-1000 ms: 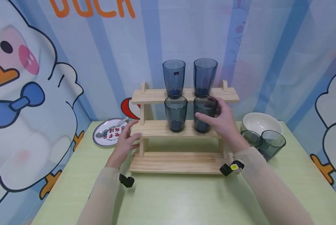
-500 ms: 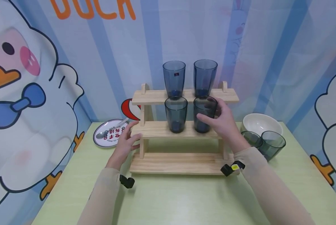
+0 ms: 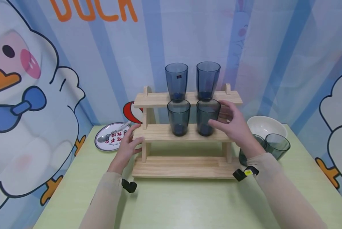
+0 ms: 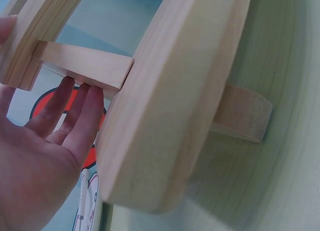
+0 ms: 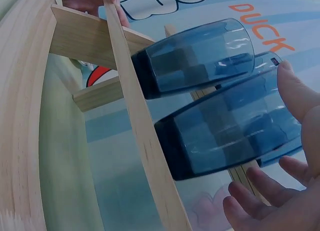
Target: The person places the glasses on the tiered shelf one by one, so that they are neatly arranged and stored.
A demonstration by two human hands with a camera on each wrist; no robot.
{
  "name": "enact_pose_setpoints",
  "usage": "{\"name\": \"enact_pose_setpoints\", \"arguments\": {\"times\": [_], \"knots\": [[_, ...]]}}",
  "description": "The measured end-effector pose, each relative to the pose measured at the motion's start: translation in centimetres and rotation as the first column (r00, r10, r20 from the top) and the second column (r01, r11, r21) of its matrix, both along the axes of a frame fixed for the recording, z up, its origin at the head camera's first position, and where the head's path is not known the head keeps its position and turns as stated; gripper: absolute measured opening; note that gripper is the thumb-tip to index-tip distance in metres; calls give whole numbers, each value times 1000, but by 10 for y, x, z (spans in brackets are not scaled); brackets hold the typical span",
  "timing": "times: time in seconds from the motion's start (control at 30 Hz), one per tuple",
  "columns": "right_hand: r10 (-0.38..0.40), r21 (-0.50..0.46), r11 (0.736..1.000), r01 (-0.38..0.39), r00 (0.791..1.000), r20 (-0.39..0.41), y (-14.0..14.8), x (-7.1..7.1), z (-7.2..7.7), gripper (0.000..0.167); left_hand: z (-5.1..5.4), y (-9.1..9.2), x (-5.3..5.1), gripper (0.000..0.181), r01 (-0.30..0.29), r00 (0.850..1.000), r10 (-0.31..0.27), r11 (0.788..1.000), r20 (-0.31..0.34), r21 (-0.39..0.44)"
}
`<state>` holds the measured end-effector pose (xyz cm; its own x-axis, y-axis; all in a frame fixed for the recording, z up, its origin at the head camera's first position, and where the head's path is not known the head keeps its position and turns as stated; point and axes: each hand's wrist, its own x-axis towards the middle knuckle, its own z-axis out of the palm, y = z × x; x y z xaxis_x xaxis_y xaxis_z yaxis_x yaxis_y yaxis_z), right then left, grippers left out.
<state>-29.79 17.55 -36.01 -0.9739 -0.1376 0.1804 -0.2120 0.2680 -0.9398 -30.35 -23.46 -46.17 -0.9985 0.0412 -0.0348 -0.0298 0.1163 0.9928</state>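
A three-tier wooden display shelf (image 3: 185,167) stands on the table. My left hand (image 3: 126,150) holds the left end of its middle board; in the left wrist view its fingertips (image 4: 93,98) reach the upright. Two smoky blue-grey glasses stand upright on the middle board, a left glass (image 3: 178,117) and a right glass (image 3: 206,119). My right hand (image 3: 237,127) is beside the right glass, fingers spread and loosened; in the right wrist view a gap shows between most fingers and the glass (image 5: 225,131). Two more glasses, left (image 3: 176,79) and right (image 3: 208,79), stand on the top board.
To the right, on the pale green table (image 3: 185,203), are a white bowl (image 3: 265,122) and two more glasses, one (image 3: 278,144) partly overlapping the other. A patterned plate (image 3: 109,141) with a spoon (image 3: 113,132) lies left of the shelf. A duck-print curtain (image 3: 125,47) hangs behind.
My right hand has let go of the right glass on the middle board and shifted a little right, its fingers opening. The glass stays standing. My left hand stays on the shelf.
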Motion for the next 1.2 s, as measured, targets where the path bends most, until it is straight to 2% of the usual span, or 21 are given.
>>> {"name": "enact_pose_setpoints", "arguments": {"times": [0.3,0.53,0.9,1.2], "knots": [[5,-20,1000,-6,998,-67,20,8,2,83,-1,0,-1,63,6,1000,-6,1000,-13,6],[-14,24,1000,16,997,-81,35,15,1,79,-1,-1,-1,63,6,1000,-6,1000,-11,3],[-61,154,984,90,982,-181,66,31,-4,79,0,0,-1,63,7,1000,-7,1000,-10,-2],[-124,153,976,156,971,-202,98,45,-4,75,1,0,0,63,13,1000,-13,1000,-9,0]]}}
